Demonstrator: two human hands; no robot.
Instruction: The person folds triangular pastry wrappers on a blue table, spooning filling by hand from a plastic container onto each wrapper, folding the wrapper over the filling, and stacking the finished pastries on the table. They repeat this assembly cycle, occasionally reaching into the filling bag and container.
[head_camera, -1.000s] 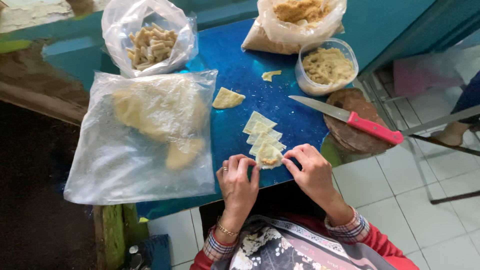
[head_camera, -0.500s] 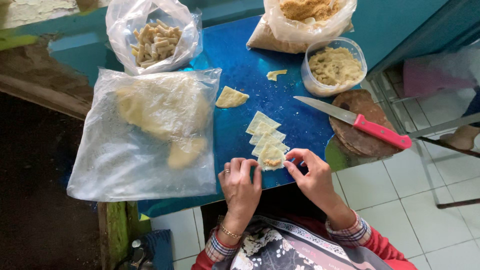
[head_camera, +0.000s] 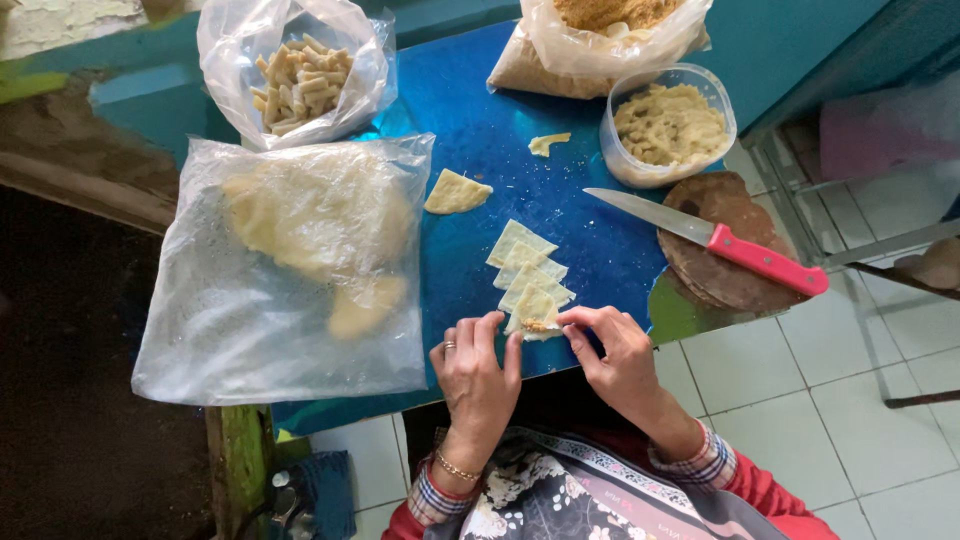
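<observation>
Blue table top (head_camera: 480, 130) over a white tiled floor (head_camera: 800, 400), shot from straight above. At the near edge, left hand (head_camera: 478, 375) and right hand (head_camera: 615, 350) both pinching the closest dough wrapper (head_camera: 535, 315), a pale piece with a dab of brownish filling in the middle. Fingers curled in narrow from both sides, tips right on the wrapper's edges; ring on the left hand, bracelet on that wrist. Just beyond it, a short row of more wrappers (head_camera: 522, 255) overlapping each other, then a folded piece of dough (head_camera: 455, 192) and a small scrap (head_camera: 548, 143) farther up.

To the left, a big clear plastic bag (head_camera: 285, 270) with yellowish dough sheets inside, lying flat. Above that, an open bag of rolled sticks (head_camera: 300, 70). Top right, a bag of crumbs (head_camera: 600, 40) touching a round plastic tub (head_camera: 668, 125) of pale filling. Knife with a pink handle (head_camera: 715, 240) resting across a round wooden board (head_camera: 720, 245) at the right edge, well apart from the hands.
</observation>
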